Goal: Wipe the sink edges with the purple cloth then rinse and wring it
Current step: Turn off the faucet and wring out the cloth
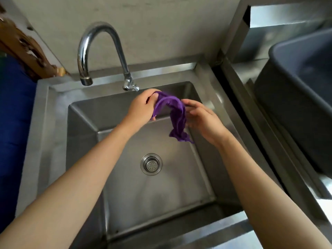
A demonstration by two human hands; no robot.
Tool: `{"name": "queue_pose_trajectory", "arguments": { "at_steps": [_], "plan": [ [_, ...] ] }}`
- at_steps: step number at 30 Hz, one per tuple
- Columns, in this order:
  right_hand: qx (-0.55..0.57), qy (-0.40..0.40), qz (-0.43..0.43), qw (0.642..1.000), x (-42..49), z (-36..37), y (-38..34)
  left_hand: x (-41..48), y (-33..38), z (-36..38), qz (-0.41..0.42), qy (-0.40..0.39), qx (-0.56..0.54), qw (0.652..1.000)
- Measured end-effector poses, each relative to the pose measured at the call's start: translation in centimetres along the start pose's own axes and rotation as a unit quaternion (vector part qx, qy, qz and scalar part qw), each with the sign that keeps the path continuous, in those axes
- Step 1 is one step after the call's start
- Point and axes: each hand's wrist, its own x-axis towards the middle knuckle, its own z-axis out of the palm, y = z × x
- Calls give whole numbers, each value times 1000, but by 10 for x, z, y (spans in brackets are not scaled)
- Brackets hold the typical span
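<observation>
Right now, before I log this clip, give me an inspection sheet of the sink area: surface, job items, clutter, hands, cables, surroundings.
Surface: stainless steel sink, basin bare, strainer drain uncovered.
Job's things: purple cloth held above the basin, one end hanging loose; gooseneck faucet shows no running water.
Clutter: nothing seen in the basin or on the rim.
Hands: left hand closed on the cloth's upper end; right hand open, fingers against the cloth's side.
Cables: nothing seen.
Surroundings: grey plastic tub on the right; plain wall behind; blue object on the left, unclear what.
</observation>
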Motion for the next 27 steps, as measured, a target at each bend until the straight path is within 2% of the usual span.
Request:
{"name": "queue_pose_trajectory", "arguments": {
  "at_steps": [2, 4, 7, 10, 15, 19, 22, 25, 27],
  "plan": [
    [-104, 5, -4, 995, -8, 0, -14, -2, 20, -5, 29, -79, 17, 996],
    [-172, 4, -47, 984, -14, 0, -28, -3, 39, -6, 41, -138, 26, 989],
    [-227, -15, -88, 970, -25, -1, -49, -1, 64, -4, 41, -166, -33, 985],
    [-277, 42, -123, 952, -40, -5, -64, 4, 83, -8, 34, -228, -111, 967],
    [-82, 94, -123, 985, -67, -4, -92, 9, 111, -17, 21, -332, -123, 935],
    [-131, 72, -130, 980, -85, -8, -127, 7, 139, -6, 26, -337, -201, 919],
    [-166, 112, -167, 966, -99, -12, -159, 2, 167, 10, 48, -341, -177, 922],
    [-85, 182, -216, 955, -113, -25, -187, 4, 191, 20, 90, -329, -134, 930],
    [-21, 202, -215, 955, -121, -36, -201, 12, 201, 19, 87, -340, -123, 928]
  ]
}}
